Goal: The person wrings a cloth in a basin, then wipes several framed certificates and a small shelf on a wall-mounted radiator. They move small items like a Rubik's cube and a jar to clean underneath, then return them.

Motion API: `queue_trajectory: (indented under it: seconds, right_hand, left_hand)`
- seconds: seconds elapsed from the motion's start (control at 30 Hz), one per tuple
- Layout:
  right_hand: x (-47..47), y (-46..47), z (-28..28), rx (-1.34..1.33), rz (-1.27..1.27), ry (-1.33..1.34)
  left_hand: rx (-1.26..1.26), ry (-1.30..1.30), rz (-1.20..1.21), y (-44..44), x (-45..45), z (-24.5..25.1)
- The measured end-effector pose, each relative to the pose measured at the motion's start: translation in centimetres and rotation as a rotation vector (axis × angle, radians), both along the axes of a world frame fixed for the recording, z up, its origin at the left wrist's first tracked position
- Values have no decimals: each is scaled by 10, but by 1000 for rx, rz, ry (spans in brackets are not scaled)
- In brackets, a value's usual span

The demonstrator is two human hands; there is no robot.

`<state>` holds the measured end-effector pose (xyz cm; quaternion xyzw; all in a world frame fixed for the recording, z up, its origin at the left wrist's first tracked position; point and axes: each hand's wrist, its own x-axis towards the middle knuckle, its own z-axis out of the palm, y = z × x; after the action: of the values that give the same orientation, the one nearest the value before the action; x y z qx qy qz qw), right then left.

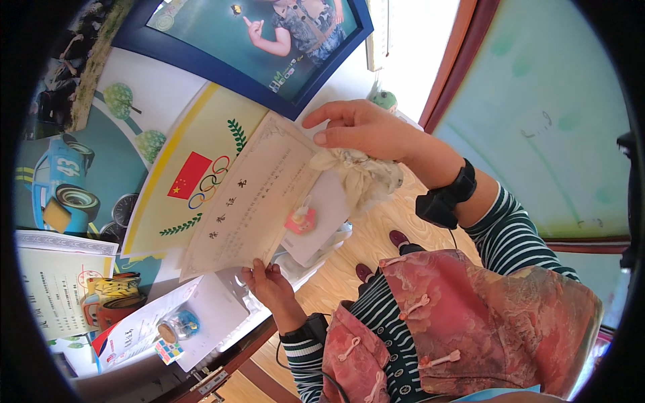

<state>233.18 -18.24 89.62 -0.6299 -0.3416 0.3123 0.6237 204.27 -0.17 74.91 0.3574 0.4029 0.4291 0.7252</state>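
Note:
A paper certificate (pixel 247 201) with an ornate border and printed characters stands tilted before me. My left hand (pixel 269 288) pinches its lower corner between thumb and fingers. At the opposite end, my right hand (pixel 360 128) has a crumpled cream cloth (pixel 370 176) gathered under its palm. The index finger and thumb of that hand reach over the certificate's upper corner; whether they touch the paper I cannot tell. Behind the certificate leans a yellow-and-white sheet (pixel 151 211) bearing a red flag and coloured rings.
A blue photo frame (pixel 327 75) stands above. A pink ornament (pixel 301 220) sits on a white shelf (pixel 322 242). Lower left are a corked glass jar (pixel 180 325), a puzzle cube (pixel 169 351) and another certificate (pixel 60 287). Car pictures (pixel 65 176) cover the wall; wooden flooring (pixel 332 287) lies below.

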Motion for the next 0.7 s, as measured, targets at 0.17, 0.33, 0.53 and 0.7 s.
queue_trajectory:
  seconds: [0.17,0.33,0.53,0.7]
  right_hand:
    - [-5,9,-2,-116,-20,-127]
    - [-6,12,-5,-82,-39,-148]
    - [3,13,-8,55,-168,-103]
    - [13,14,-8,200,-197,-52]
  left_hand:
    - [37,-40,-30,5,-2,-5]
    - [32,11,-25,5,-4,-6]
    - [45,25,-45,2,4,2]
    - [84,44,-38,-1,8,7]
